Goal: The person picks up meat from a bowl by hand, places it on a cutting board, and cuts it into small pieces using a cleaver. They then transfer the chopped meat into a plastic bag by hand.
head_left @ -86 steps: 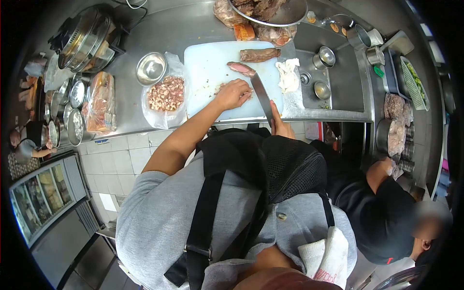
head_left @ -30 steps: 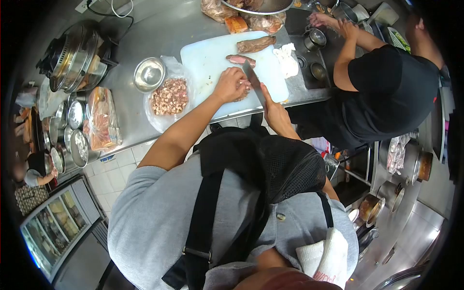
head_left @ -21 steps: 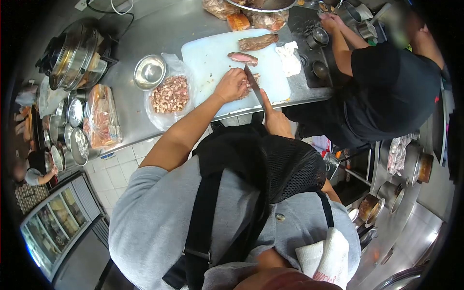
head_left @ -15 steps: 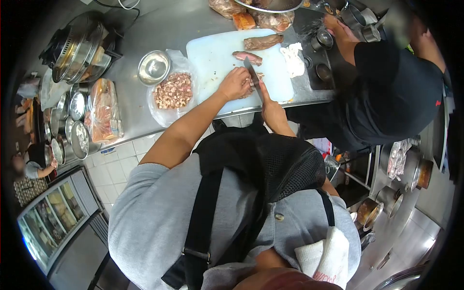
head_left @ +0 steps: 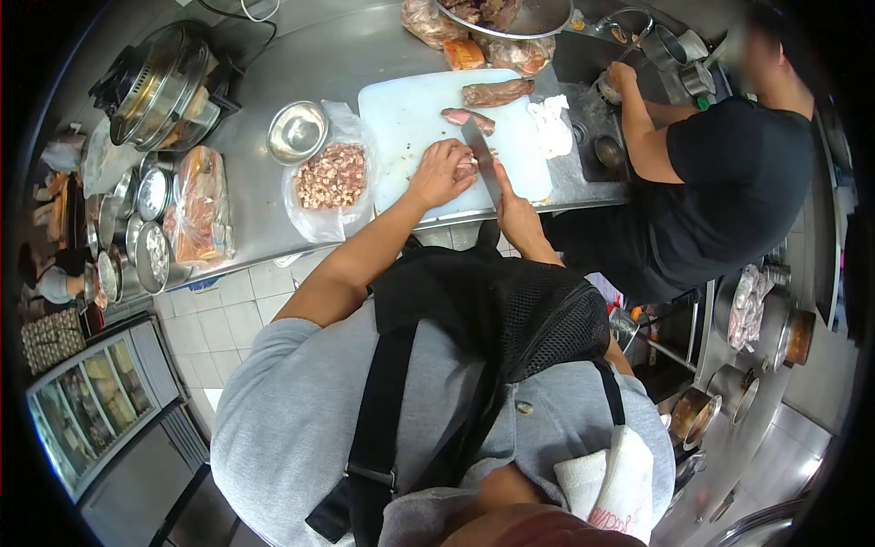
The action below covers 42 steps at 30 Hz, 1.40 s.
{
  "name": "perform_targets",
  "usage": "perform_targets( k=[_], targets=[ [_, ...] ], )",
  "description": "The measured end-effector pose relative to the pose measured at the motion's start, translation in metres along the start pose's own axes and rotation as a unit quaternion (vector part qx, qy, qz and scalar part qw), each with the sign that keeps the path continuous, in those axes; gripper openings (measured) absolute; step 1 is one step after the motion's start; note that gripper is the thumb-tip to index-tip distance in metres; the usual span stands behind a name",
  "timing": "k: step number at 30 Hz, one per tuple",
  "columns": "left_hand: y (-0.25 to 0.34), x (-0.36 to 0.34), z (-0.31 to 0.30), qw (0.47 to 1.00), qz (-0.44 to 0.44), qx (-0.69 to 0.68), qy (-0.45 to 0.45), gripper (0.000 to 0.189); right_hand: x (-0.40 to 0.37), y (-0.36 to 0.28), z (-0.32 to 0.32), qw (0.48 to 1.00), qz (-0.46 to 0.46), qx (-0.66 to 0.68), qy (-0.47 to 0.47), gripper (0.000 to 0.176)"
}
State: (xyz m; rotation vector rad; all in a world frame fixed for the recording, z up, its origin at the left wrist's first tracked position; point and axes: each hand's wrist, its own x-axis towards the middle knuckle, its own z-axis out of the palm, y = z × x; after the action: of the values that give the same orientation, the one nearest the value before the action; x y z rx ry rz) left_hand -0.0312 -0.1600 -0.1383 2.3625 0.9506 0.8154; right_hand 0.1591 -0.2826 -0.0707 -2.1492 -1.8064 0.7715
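Note:
On the white cutting board point(head_left: 392, 118), my left hand point(head_left: 441, 174) presses down on a piece of meat point(head_left: 466, 167), fingers bent together over it. My right hand point(head_left: 516, 215) grips the handle of a large knife point(head_left: 481, 157), its blade beside the piece and angled away from me. Farther up the board lie a cut reddish piece point(head_left: 468, 120) and a longer brown piece point(head_left: 498, 93). Left of the board, diced meat point(head_left: 331, 176) sits on a clear plastic bag, with a metal bowl point(head_left: 298, 132) just above it.
A white cloth point(head_left: 550, 126) lies by the board's right edge. At the sink on the right stands a co-worker point(head_left: 729, 182) in black. Bagged meat point(head_left: 200, 205) and metal bowls point(head_left: 151, 258) are at the left. A large bowl point(head_left: 547, 20) stands beyond the board.
The view has shifted slightly. My left hand's fingers sit a bit farther from the blade. The co-worker's arms have moved lower over the sink, and the head is turned differently.

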Motion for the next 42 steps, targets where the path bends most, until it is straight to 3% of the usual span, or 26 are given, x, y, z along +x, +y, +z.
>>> perform_targets(
  k=[3,7,9,16,24,32,37,42],
  targets=[
    [0.008,-0.006,-0.007,1.0,-0.001,-0.012,0.007,0.059,-0.002,0.004,-0.002,0.998,-0.038,0.033,0.026,0.082],
    [0.007,-0.008,-0.009,0.998,0.004,-0.047,0.047,0.056,-0.007,0.0,-0.005,0.998,-0.037,0.031,0.034,0.081],
    [0.003,-0.007,-0.007,0.999,0.009,-0.039,0.036,0.055,-0.012,-0.006,-0.009,0.999,-0.023,-0.017,0.04,0.09],
    [0.003,-0.004,-0.006,0.999,0.022,-0.011,0.022,0.049,-0.037,-0.029,-0.033,0.999,0.002,-0.035,0.037,0.088],
    [-0.001,-0.004,-0.004,0.999,0.038,-0.008,0.005,0.042,-0.043,-0.042,-0.044,0.992,0.05,-0.072,-0.09,0.101],
    [-0.001,-0.004,-0.004,0.999,0.026,-0.023,-0.006,0.041,0.011,-0.017,0.001,0.998,-0.025,-0.034,-0.042,0.1],
    [0.006,-0.008,-0.013,0.995,0.026,-0.065,0.072,0.04,-0.009,-0.02,-0.027,0.998,-0.032,-0.034,-0.048,0.096],
    [0.0,-0.007,-0.006,0.999,0.014,-0.028,0.037,0.035,-0.038,-0.031,-0.047,0.999,-0.013,-0.026,-0.035,0.091]
  ],
)
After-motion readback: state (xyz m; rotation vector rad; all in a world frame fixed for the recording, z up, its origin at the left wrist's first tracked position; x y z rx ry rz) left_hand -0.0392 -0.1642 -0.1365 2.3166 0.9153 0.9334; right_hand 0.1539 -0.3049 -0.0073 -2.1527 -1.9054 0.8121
